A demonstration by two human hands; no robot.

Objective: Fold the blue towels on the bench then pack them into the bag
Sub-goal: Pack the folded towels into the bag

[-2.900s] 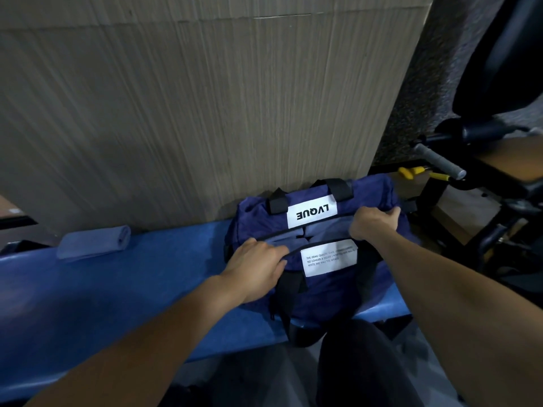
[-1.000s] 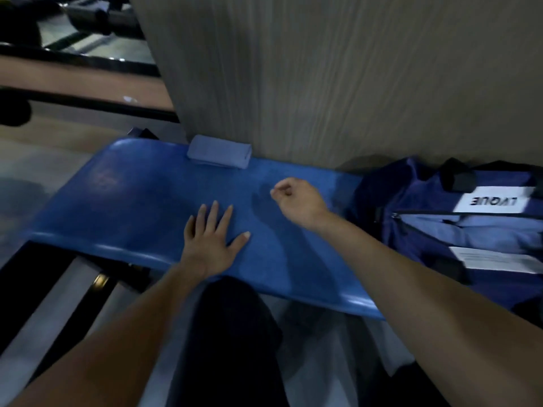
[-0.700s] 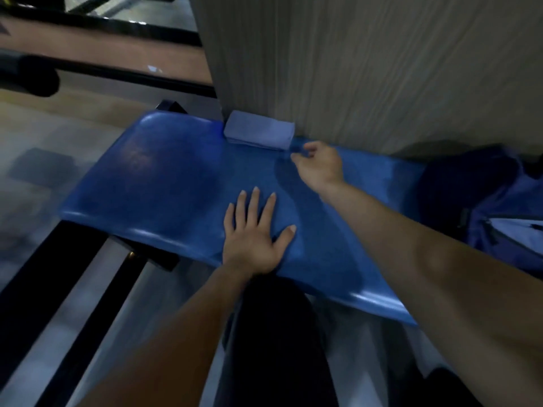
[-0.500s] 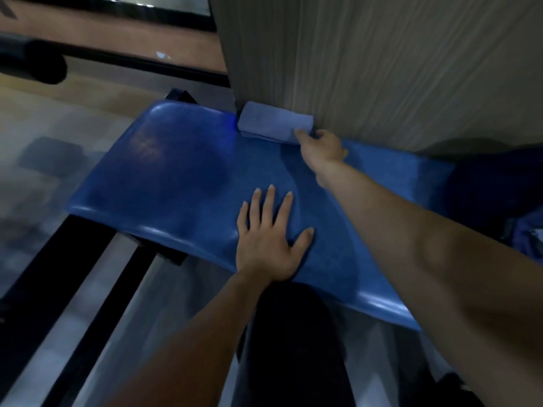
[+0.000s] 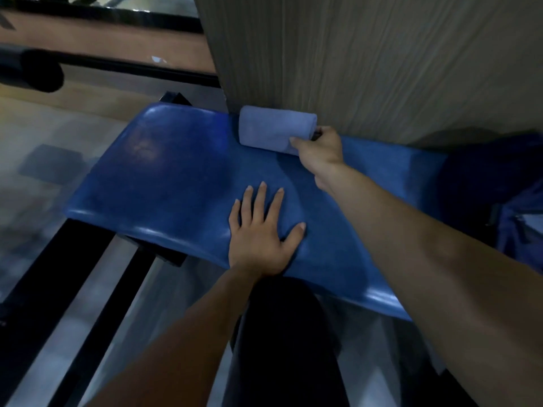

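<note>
Towel (image 5: 274, 129), pale blue, folded, on bench (image 5: 176, 183); right hand (image 5: 321, 149) grip closed on its end.

The bag (image 5: 517, 207) at three o'clock is cut off by the edge and lost in shadow. The right hand (image 5: 321, 151) hides the towel (image 5: 274, 129)'s near end.

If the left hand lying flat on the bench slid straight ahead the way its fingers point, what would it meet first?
Probably the folded towel at the back of the bench. The left hand has bare seat ahead until there, though the right hand gripping the towel's end sits close to that line.
</note>
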